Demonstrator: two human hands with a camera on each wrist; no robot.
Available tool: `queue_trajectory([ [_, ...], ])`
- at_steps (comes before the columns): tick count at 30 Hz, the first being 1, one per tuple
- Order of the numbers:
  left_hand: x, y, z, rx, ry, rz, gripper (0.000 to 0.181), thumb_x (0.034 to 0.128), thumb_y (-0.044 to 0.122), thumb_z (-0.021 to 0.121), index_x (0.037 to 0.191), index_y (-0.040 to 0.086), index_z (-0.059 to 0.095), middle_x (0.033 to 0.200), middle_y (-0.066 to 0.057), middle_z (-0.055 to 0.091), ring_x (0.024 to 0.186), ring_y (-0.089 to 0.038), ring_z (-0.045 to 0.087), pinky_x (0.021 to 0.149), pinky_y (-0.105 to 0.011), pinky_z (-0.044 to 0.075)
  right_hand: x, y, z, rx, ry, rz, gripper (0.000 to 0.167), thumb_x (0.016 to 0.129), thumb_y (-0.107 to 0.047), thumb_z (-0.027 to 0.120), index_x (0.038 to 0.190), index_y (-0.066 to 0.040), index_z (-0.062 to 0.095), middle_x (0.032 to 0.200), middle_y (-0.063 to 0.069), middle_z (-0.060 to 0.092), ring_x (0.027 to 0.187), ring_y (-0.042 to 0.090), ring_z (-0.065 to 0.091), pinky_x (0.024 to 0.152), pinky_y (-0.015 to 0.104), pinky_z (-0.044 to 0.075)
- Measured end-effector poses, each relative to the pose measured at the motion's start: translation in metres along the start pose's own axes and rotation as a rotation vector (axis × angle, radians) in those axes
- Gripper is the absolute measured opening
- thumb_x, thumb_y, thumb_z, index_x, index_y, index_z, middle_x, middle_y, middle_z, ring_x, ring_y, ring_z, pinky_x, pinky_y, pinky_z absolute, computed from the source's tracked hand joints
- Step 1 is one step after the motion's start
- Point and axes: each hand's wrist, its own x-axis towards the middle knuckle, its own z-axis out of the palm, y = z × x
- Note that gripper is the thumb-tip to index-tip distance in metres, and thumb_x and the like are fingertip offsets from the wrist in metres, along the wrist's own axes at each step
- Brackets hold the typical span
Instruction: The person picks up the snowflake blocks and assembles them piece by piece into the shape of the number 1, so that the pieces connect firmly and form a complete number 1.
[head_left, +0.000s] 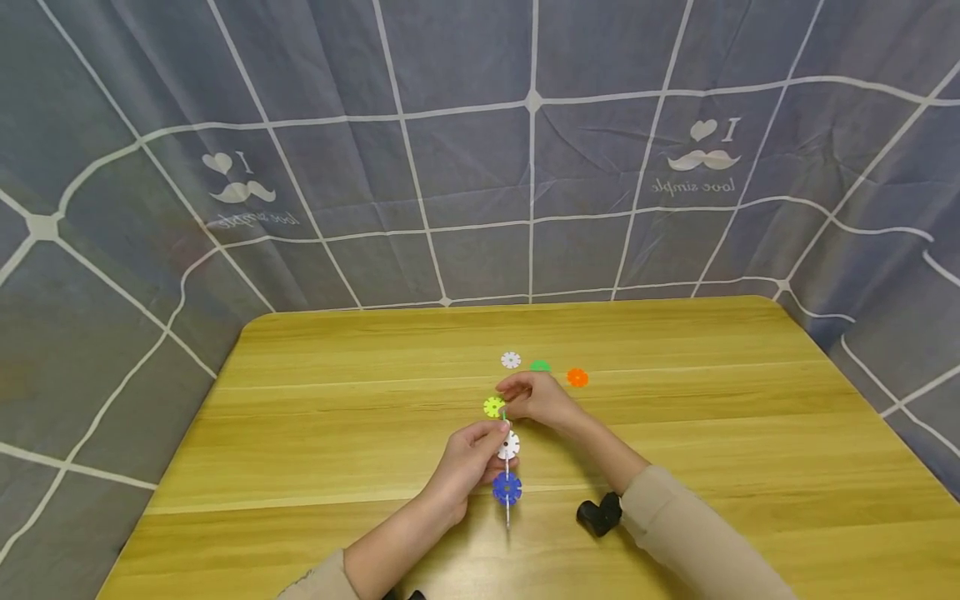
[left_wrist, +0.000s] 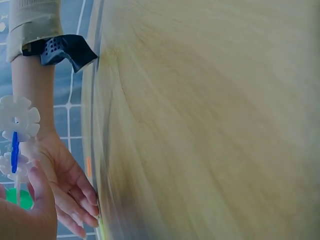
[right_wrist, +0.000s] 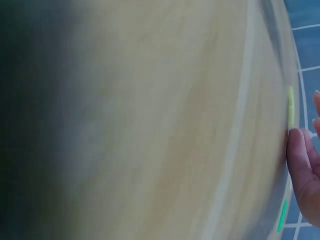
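Note:
My left hand (head_left: pixel 471 457) pinches a chain of slotted snowflake discs, thumb on top. The chain shows a white disc (head_left: pixel 509 445), a blue disc (head_left: pixel 507 488) and further discs seen edge-on. In the left wrist view, a green disc (left_wrist: pixel 19 198) of the chain sits beside the left thumb. My right hand (head_left: pixel 542 401) is low over the table just beyond the chain, its fingers fairly straight and apart. Its fingertips are close to a loose yellow disc (head_left: pixel 493 407); whether they touch it is unclear. I see no piece held in the right hand.
Beyond the right hand lie a loose white disc (head_left: pixel 511 360), a green disc (head_left: pixel 540 366), partly covered by that hand, and an orange disc (head_left: pixel 577 377). A black wrist device (head_left: pixel 600 514) is by the right sleeve. A grey curtain (head_left: pixel 480 167) hangs behind the wooden table (head_left: pixel 337 358).

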Motion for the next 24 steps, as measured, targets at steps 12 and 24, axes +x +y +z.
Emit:
queue_trajectory([
  [12, 0.001, -0.001, 0.000, -0.001, 0.017, 0.001, 0.045, 0.0942, 0.027, 0.056, 0.123, -0.007, 0.053, 0.073, 0.005, 0.065, 0.066, -0.006, 0.064, 0.058, -0.015, 0.051, 0.013, -0.007, 0.013, -0.417, 0.020, -0.002, 0.026, 0.070, -0.006, 0.081, 0.092, -0.003, 0.067, 0.068, 0.001, 0.048, 0.063, 0.013, 0.042, 0.056, 0.021, 0.035],
  [24, 0.001, -0.001, 0.000, -0.004, 0.002, 0.013, 0.047, 0.0940, 0.027, 0.056, 0.126, -0.007, 0.050, 0.074, 0.005, 0.064, 0.066, -0.007, 0.066, 0.056, -0.014, 0.050, 0.012, -0.008, 0.014, -0.437, 0.036, -0.011, 0.025, 0.068, 0.005, 0.077, 0.082, -0.006, 0.060, 0.066, 0.001, 0.048, 0.060, 0.012, 0.042, 0.052, 0.019, 0.035],
])
